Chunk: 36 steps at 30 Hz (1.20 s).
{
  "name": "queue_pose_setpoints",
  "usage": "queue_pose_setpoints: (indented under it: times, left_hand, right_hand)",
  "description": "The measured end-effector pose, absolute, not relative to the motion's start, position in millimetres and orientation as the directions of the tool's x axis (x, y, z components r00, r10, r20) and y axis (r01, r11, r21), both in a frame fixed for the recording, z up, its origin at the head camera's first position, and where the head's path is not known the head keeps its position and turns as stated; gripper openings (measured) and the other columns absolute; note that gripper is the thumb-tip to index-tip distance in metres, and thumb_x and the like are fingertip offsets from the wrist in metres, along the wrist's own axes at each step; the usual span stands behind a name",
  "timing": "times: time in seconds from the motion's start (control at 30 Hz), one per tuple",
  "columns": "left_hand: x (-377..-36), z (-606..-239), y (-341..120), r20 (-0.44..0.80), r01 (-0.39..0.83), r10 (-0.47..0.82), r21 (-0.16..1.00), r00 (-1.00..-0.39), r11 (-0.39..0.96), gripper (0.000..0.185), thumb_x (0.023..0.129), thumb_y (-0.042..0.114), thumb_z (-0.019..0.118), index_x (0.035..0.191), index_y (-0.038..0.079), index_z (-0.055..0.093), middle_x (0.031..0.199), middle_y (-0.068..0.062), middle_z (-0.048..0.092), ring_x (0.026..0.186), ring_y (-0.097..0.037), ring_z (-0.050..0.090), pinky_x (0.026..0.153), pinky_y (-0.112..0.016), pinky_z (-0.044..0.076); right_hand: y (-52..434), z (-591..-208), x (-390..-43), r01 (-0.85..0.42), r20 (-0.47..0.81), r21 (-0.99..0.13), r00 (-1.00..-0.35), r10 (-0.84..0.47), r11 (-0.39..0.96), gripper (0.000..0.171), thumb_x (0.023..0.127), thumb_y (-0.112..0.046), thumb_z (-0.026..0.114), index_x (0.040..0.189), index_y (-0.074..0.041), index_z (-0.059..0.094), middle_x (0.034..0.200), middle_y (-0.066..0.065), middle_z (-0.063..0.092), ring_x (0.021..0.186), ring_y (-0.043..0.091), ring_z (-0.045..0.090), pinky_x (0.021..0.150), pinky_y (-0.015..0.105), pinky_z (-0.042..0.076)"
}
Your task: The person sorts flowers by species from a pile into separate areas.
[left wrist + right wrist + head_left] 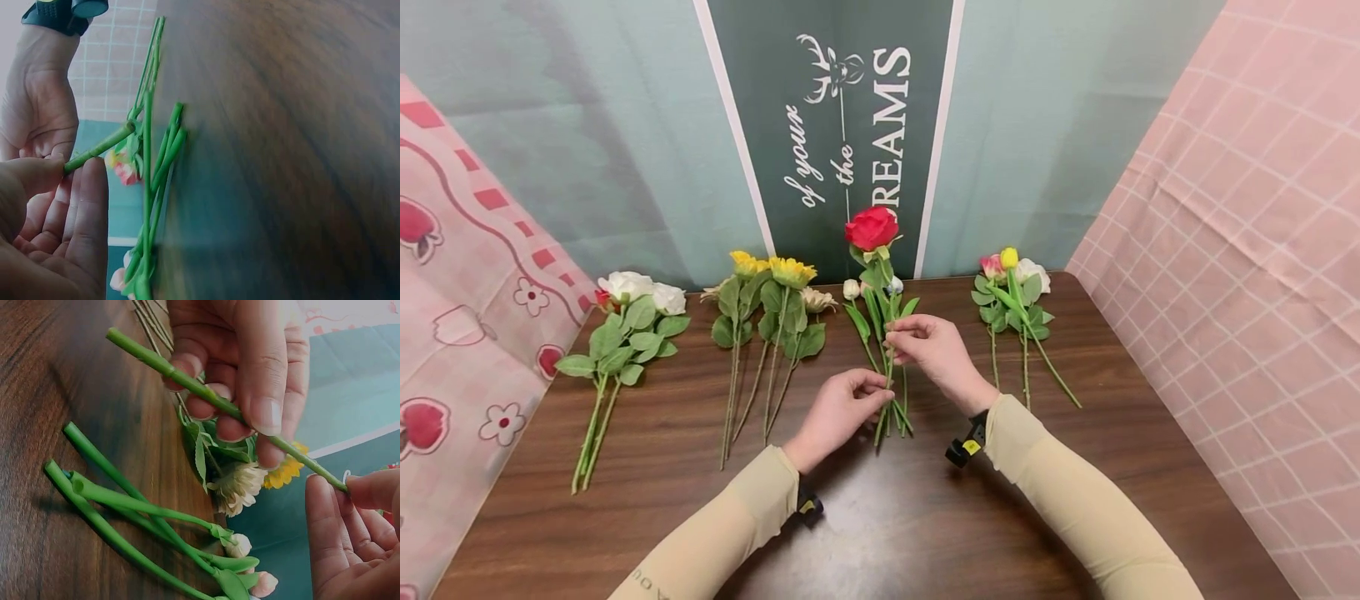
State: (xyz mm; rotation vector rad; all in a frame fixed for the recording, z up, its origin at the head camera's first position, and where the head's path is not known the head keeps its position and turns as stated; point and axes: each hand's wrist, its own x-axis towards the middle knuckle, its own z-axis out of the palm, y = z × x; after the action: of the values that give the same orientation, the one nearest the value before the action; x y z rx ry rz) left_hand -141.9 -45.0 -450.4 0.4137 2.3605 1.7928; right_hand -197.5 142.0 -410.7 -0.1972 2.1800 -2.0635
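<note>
A red rose (871,228) with green leaves stands above the table, its stem (219,403) held by both hands. My right hand (942,357) pinches the stem below the leaves between thumb and fingers. Lower down, near the cut end, my left hand (844,412) pinches the same stem; in the left wrist view the left hand (44,231) lies close to the lens with the stem end sticking out. Beneath the rose several tulips lie on the table with crossed stems (125,540), among them a white tulip (851,289).
Two white roses (627,286) and a bit of red lie at the left of the wooden table (880,517). Next to them are yellow sunflowers (792,272) and pale flowers (817,300). A yellow tulip (1009,257) with pink and white roses lies right. Cloths hang around.
</note>
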Motion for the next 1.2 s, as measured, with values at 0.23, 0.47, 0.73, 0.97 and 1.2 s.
queue_pose_setpoints:
  times: [0.23, 0.47, 0.73, 0.97, 1.2]
  left_hand:
    - [-138.2, -432.4, -86.7, 0.115, 0.21, 0.242, 0.884, -0.964, 0.417, 0.022, 0.095, 0.016, 0.074, 0.113, 0.004, 0.074, 0.094, -0.006, 0.074, 0.071, -0.014, 0.067, 0.066, -0.031, 0.059]
    - [-128.1, -410.2, -183.5, 0.258, 0.263, 0.11, 0.692, -0.96, 0.672, 0.021, 0.097, 0.015, 0.072, 0.115, 0.006, 0.074, 0.101, -0.006, 0.075, 0.086, -0.021, 0.069, 0.077, -0.044, 0.058]
    - [-109.8, -405.6, -308.0, 0.317, 0.113, -0.027, 0.416, -0.948, 0.902, 0.024, 0.098, 0.013, 0.065, 0.116, -0.001, 0.073, 0.105, -0.025, 0.072, 0.09, -0.044, 0.068, 0.072, -0.061, 0.05]
    - [-95.3, -419.4, -364.1, 0.257, 0.019, -0.064, 0.307, -0.964, 0.952, 0.022, 0.098, 0.015, 0.066, 0.114, 0.002, 0.073, 0.109, -0.03, 0.069, 0.092, -0.056, 0.063, 0.062, -0.067, 0.047]
    - [-92.6, -445.8, -384.1, 0.213, 0.019, -0.05, 0.312, -0.976, 0.95, 0.017, 0.095, 0.008, 0.066, 0.107, 0.0, 0.075, 0.104, -0.027, 0.071, 0.09, -0.052, 0.067, 0.062, -0.062, 0.05]
  right_hand:
    - [128.7, -413.3, -193.9, -0.127, 0.099, -0.987, -0.963, -0.25, 0.101, 0.029, 0.101, -0.016, 0.066, 0.124, 0.001, 0.068, 0.107, 0.02, 0.072, 0.097, 0.036, 0.071, 0.086, 0.047, 0.06]
    - [115.7, -415.6, -183.2, -0.378, 0.24, -0.814, -0.91, -0.337, 0.441, 0.036, 0.103, -0.036, 0.063, 0.133, -0.017, 0.067, 0.123, -0.005, 0.068, 0.111, 0.012, 0.063, 0.093, 0.038, 0.053]
    - [94.0, -417.4, -174.6, -0.6, 0.302, -0.574, -0.787, -0.537, 0.557, 0.055, 0.104, -0.05, 0.055, 0.144, -0.014, 0.058, 0.146, 0.002, 0.057, 0.136, 0.02, 0.049, 0.113, 0.043, 0.04]
    - [78.3, -422.7, -172.0, -0.662, 0.282, -0.502, -0.734, -0.618, 0.557, 0.057, 0.104, -0.049, 0.055, 0.147, -0.012, 0.054, 0.153, 0.004, 0.05, 0.15, 0.024, 0.032, 0.121, 0.042, 0.028]
    - [66.3, -430.5, -168.9, -0.682, 0.216, -0.469, -0.704, -0.676, 0.561, 0.061, 0.105, -0.051, 0.053, 0.153, -0.014, 0.048, 0.157, 0.005, 0.045, 0.152, 0.024, 0.027, 0.122, 0.043, 0.025]
